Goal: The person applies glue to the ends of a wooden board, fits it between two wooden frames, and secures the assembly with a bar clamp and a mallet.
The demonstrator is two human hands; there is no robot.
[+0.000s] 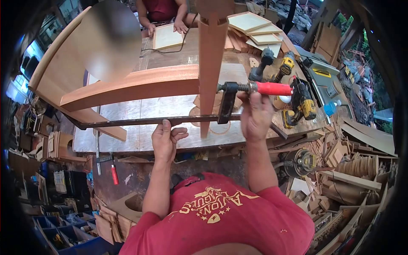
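A long bar clamp (140, 122) runs across a wooden frame, its sliding arm and screw pressed near the upright wooden post (209, 63). My left hand (165, 140) holds the dark bar from below, thumb against it and fingers curled. At the clamp's red handle (274, 89), my right hand (257, 114) has its fingertips at the collar where handle meets screw; part of its grip is hidden. A curved wooden rail (131, 87) joins the post to a wide panel (63, 68) at the left, where the bar's far end reaches.
Cordless drills (304, 102) and other power tools lie on the workbench (170, 138) to the right. Behind, a co-worker's hands (180, 26) rest by a light framed panel (165, 37). Stacked panels (250, 23) stand at the back. A second clamp (114, 174) hangs lower left.
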